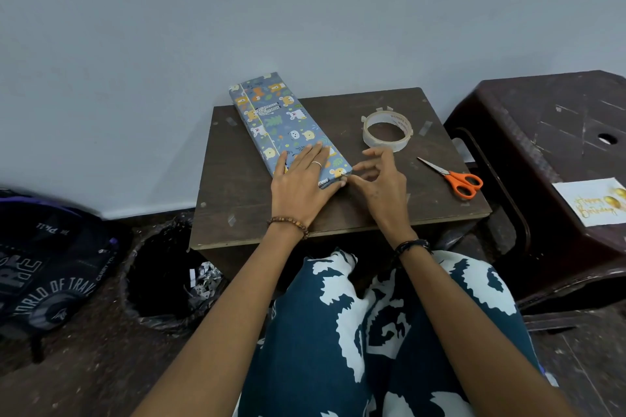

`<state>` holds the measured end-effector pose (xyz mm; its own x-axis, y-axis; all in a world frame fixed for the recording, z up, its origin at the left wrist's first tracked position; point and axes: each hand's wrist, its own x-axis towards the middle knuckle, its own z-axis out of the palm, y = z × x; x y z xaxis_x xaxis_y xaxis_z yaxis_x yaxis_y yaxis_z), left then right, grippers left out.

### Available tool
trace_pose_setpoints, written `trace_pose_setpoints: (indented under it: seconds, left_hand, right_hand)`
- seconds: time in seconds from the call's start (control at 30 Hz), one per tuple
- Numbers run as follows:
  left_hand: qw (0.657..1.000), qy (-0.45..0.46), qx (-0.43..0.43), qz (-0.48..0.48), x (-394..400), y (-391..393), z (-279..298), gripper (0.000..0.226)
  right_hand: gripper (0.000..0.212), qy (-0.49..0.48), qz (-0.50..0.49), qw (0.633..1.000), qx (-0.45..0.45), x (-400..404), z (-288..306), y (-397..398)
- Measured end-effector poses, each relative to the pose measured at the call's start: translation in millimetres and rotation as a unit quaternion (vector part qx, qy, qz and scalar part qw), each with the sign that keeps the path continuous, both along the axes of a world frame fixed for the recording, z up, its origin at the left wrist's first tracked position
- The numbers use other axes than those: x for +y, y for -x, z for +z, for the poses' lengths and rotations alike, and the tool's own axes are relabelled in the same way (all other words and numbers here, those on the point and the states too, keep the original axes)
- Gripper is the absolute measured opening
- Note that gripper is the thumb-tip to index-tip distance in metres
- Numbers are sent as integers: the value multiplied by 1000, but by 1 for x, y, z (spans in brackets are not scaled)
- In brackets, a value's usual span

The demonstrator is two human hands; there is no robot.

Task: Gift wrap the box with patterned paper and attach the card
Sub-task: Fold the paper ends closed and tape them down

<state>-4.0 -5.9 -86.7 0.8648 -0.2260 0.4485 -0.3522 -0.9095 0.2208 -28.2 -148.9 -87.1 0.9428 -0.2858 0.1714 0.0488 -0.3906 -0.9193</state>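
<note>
A long box wrapped in blue paper with cartoon animals (277,118) lies slantwise on a small dark wooden table (372,213), its far end sticking out past the back edge. My left hand (301,179) presses flat on the box's near end, fingers straight. My right hand (379,183) is at the near right corner of the box, thumb and fingertips touching the paper's end fold, the other fingers loosely spread. A white "Happy Birthday" card (591,201) lies on a dark plastic stool (542,132) to the right.
A roll of clear tape (388,132) and orange-handled scissors (455,178) lie on the table's right half. A black-lined bin (159,274) with paper scraps stands left of my knees, beside a dark bag (50,264). A grey wall is behind the table.
</note>
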Motion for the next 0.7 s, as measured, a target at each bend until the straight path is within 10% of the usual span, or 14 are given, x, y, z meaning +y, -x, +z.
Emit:
trace_pose_setpoints:
  seconds: [0.6, 0.7]
  left_hand:
    - [1000, 13, -6, -11, 0, -1, -4, 58]
    - [999, 17, -28, -7, -1, -2, -6, 58]
  right_hand:
    - [25, -133, 78, 986, 64, -25, 21, -9]
    - [23, 61, -31, 997, -40, -26, 17, -14]
